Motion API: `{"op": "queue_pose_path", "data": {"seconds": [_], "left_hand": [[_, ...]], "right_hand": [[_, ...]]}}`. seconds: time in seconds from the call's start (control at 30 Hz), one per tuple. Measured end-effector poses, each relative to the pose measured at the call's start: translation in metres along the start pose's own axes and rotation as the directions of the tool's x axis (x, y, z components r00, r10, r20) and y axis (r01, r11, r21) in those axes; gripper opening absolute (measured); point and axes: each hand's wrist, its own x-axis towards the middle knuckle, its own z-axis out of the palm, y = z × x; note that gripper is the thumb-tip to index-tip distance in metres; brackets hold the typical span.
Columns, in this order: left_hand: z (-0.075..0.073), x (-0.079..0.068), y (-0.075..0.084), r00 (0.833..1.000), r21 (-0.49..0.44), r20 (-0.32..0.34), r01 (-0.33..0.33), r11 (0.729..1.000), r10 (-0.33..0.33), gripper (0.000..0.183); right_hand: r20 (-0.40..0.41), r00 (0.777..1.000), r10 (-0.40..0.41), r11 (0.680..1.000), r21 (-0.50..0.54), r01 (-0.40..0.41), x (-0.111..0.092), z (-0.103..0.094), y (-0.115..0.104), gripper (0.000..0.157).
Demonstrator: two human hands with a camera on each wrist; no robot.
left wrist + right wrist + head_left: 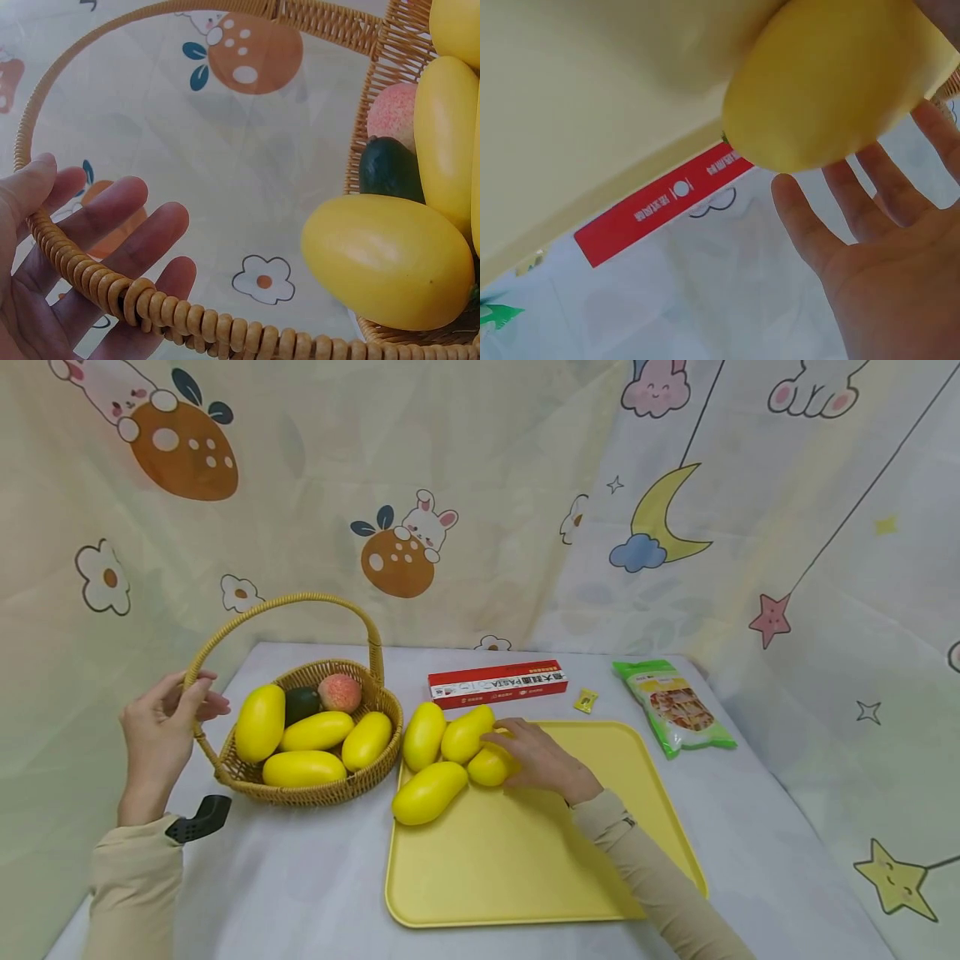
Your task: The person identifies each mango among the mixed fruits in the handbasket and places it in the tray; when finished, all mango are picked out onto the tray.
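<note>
At the left stands a wicker basket (322, 791) with a tall arched handle (225, 326). My left hand (161, 731) loosely holds that handle, the thumb on one side and spread fingers on the other. Inside the basket lie several yellow mangoes (260, 722), a dark green avocado (302, 703) and a pinkish peach (340, 693). My right hand (543, 762) grips a mango (825, 90) at the upper left of the yellow tray (525, 860), fingers along one side of it. Three other mangoes (430, 793) sit close by along the tray's left edge.
Behind the tray lies a red and white pasta box (498, 683), with a small yellow packet (587, 700) to its right. A green snack bag (675, 706) lies at the back right. A patterned cloth (495, 527) hangs around the white table (300, 877).
</note>
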Motion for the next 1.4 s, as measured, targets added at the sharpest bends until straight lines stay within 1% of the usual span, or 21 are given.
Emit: {"op": "queue_pose_path", "data": {"seconds": [0.2, 0.33, 0.47, 0.57, 0.67, 0.87, 1.07, 1.17, 1.27, 1.4], "left_hand": [[0.000, 0.002, 0.000, 1.000, 0.007, -0.005, -0.006, 1.000, 0.006, 0.022], [0.000, 0.002, 0.001, 1.000, 0.008, -0.002, -0.010, 1.000, 0.010, 0.021], [0.001, 0.001, 0.000, 1.000, 0.014, -0.001, -0.008, 1.000, 0.008, 0.019], [0.001, 0.002, 0.001, 1.000, 0.017, -0.003, -0.006, 1.000, 0.006, 0.019], [0.001, 0.002, 0.001, 1.000, 0.018, -0.004, -0.003, 1.000, 0.003, 0.019], [0.001, 0.002, 0.001, 1.000, 0.025, -0.001, 0.003, 1.000, -0.003, 0.018], [0.000, 0.001, 0.000, 1.000, 0.027, 0.005, 0.012, 1.000, -0.012, 0.023], [0.000, 0.000, 0.000, 1.000, 0.029, 0.007, 0.015, 0.999, -0.015, 0.024], [0.000, 0.000, 0.000, 1.000, 0.030, 0.005, 0.013, 0.999, -0.013, 0.024], [0.001, 0.000, 0.000, 1.000, 0.024, 0.001, 0.013, 1.000, -0.013, 0.024]], "right_hand": [[0.008, 1.000, -0.025, 0.998, -0.063, 0.026, 0.007, -0.010, -0.005, 0.073], [0.010, 0.999, -0.048, 0.997, -0.062, 0.049, 0.012, -0.017, -0.011, 0.072], [0.002, 0.996, -0.089, 0.994, -0.068, 0.089, 0.017, -0.024, -0.015, 0.068], [0.010, 0.996, -0.093, 0.993, -0.076, 0.093, 0.023, -0.029, -0.019, 0.067], [0.017, 0.997, -0.081, 0.995, -0.062, 0.082, 0.032, -0.033, -0.025, 0.066], [0.038, 0.996, -0.078, 0.997, -0.003, 0.078, 0.058, -0.040, -0.038, 0.063], [0.086, 0.994, -0.074, 0.997, 0.000, 0.075, 0.089, -0.045, -0.057, 0.062], [0.099, 0.991, -0.091, 0.996, -0.009, 0.092, 0.105, -0.045, -0.067, 0.063], [0.105, 0.987, -0.125, 0.991, -0.036, 0.130, 0.121, -0.044, -0.077, 0.064], [0.115, 0.977, -0.178, 0.981, -0.063, 0.186, 0.138, -0.038, -0.089, 0.062]]}}
